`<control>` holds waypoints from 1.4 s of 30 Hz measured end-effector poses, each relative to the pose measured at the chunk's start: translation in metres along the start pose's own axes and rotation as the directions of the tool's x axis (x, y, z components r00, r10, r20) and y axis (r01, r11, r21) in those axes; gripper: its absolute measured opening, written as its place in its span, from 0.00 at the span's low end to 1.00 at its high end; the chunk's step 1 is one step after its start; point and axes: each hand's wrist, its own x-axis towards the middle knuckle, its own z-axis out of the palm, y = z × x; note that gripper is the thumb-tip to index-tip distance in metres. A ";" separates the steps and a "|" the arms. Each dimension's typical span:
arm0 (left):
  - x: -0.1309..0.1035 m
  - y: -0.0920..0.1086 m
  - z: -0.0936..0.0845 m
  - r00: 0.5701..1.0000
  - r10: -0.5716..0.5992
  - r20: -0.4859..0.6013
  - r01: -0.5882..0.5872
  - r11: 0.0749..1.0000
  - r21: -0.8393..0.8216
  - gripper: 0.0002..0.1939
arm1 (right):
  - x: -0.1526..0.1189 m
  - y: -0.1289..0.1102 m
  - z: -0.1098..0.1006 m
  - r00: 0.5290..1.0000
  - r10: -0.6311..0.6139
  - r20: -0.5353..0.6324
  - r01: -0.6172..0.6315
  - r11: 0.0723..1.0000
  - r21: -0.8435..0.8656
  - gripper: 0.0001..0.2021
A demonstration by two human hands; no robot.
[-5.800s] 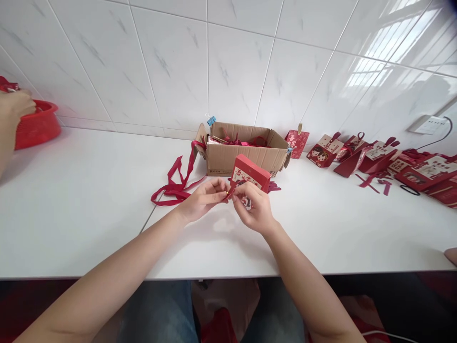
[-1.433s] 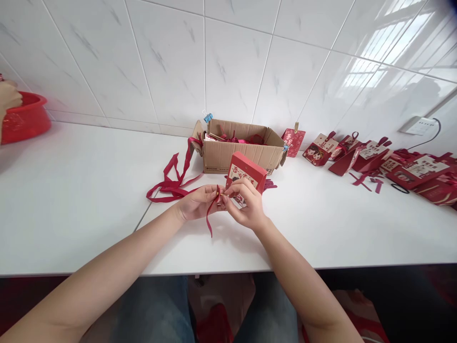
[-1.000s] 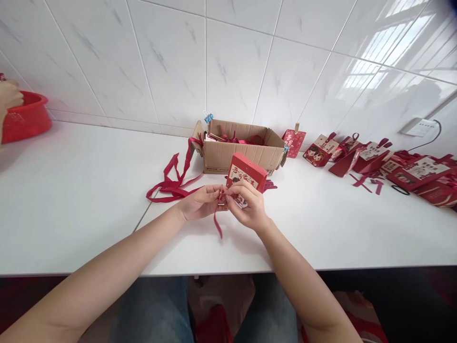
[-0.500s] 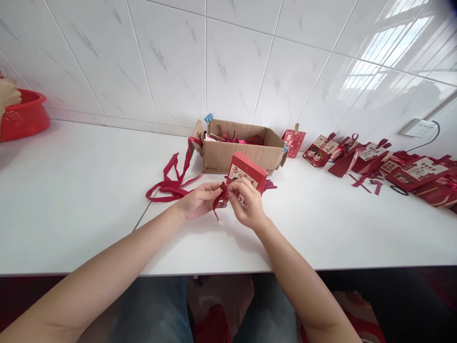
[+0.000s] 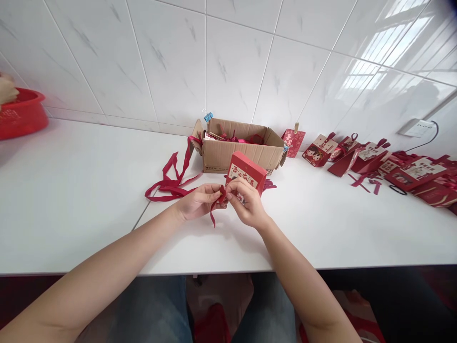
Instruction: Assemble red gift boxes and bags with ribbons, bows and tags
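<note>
Over the white table, my left hand (image 5: pixel 202 201) pinches a dark red ribbon (image 5: pixel 213 214), whose loose end hangs below the fingers. A small yellowish bit shows on the ribbon between the fingertips. My right hand (image 5: pixel 246 202) is closed too, its thumb and forefinger pinching the same ribbon from the right. Just behind the right hand stands a red gift box (image 5: pixel 250 166) with a cream printed label, partly hidden by that hand. From behind the left hand a long red ribbon (image 5: pixel 167 186) trails in loops on the table and up to the cardboard box.
An open cardboard box (image 5: pixel 243 155) with ribbons inside stands by the tiled wall. Several decorated red gift boxes (image 5: pixel 371 155) line the right side, near a power strip (image 5: pixel 418 127). At far left, another person's hand (image 5: pixel 7 89) is at a red basket (image 5: pixel 26 119).
The ribbon's hanging end has swung slightly left and lower. Both my hands stay almost in place, still pinching. At far left, the other person's hand has shifted at the basket.
</note>
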 end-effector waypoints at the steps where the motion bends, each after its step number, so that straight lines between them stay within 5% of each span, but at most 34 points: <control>1: 0.000 0.000 0.000 1.000 -0.001 -0.001 0.001 1.000 0.003 0.11 | 0.000 0.000 -0.001 1.000 -0.002 0.006 0.002 1.000 0.007 0.04; 6: 0.003 0.001 0.002 0.998 0.033 -0.053 -0.032 0.999 0.035 0.11 | 0.000 0.003 -0.001 0.999 -0.025 -0.024 0.024 0.998 -0.059 0.04; 10: 0.004 0.003 0.008 0.949 0.205 -0.241 -0.165 0.971 0.176 0.11 | -0.002 0.007 0.004 0.988 -0.025 -0.153 -0.004 0.983 -0.184 0.04; 13: 0.002 0.005 0.013 0.866 0.381 -0.324 -0.232 0.880 0.415 0.11 | -0.003 0.009 0.009 0.977 -0.021 -0.211 -0.031 0.971 -0.238 0.04; 16: -0.001 0.004 0.016 0.847 0.466 -0.256 -0.217 0.743 0.633 0.13 | -0.003 0.010 0.012 0.964 -0.037 -0.263 -0.035 0.965 -0.262 0.04; 19: -0.003 0.002 0.018 0.866 0.473 -0.159 -0.204 0.627 0.752 0.15 | -0.002 0.010 0.013 0.957 -0.067 -0.284 -0.014 0.961 -0.275 0.04; 25: 0.000 -0.002 0.019 0.834 0.514 -0.201 -0.174 0.591 0.788 0.13 | 0.000 0.010 0.014 0.944 -0.096 -0.316 -0.008 0.950 -0.312 0.04; 31: -0.001 -0.003 0.016 0.791 0.582 -0.186 -0.129 0.457 0.880 0.12 | -0.002 0.010 0.016 0.958 -0.073 -0.279 -0.019 0.950 -0.312 0.04; 34: -0.001 -0.002 0.014 0.803 0.575 -0.159 -0.112 0.408 0.906 0.12 | -0.003 0.013 0.018 0.962 -0.058 -0.266 -0.026 0.953 -0.301 0.04; 42: 0.001 -0.001 0.009 0.849 0.480 -0.219 -0.059 0.498 0.865 0.11 | -0.002 0.011 0.016 0.968 -0.092 -0.235 0.018 0.954 -0.300 0.04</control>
